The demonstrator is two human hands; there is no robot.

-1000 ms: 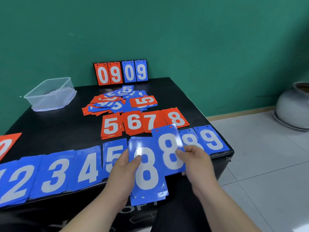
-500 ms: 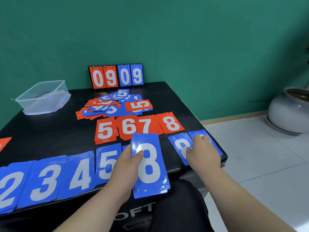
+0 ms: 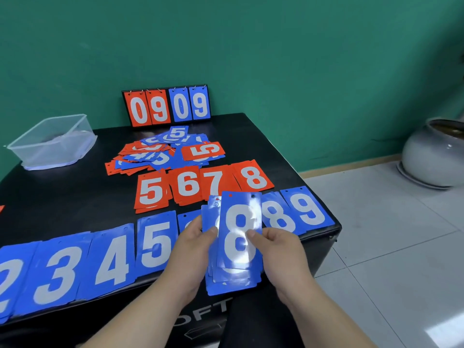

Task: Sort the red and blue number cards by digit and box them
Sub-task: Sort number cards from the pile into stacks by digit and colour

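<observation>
Clear plastic, the box [image 3: 54,141] sits at the far left corner of the tabletop [image 3: 75,197]. No card shows through its walls, so boxing, I judge, has not begun. Along the near edge runs the blue row [image 3: 105,264], with piles 2, 3, 4 and 5 side by side in order so that each digit keeps its own spot. Toward the middle lies the unsorted heap [image 3: 165,151] of red and blue cards. Just in front of it is the red row [image 3: 200,184], 5 to 8, overlapping. A flip scoreboard [image 3: 167,106] reading 0909 stands at the far edge.

Over the near edge the left hand [image 3: 193,249] holds the stack of blue 8s [image 3: 233,280], thumb pressed on its face and fingers hidden beneath. The stack is slightly fanned, likely to let single cards slide. The right hand [image 3: 278,249] pinches the top 8 card [image 3: 241,222] by its right edge, thumb on the face — whether joining the stack or leaving it, I cannot tell. Just right lies the blue 8 pile [image 3: 276,219], beside the blue 9 [image 3: 308,209] at the near right corner. A grey pot [image 3: 434,156] rests on the floor.
</observation>
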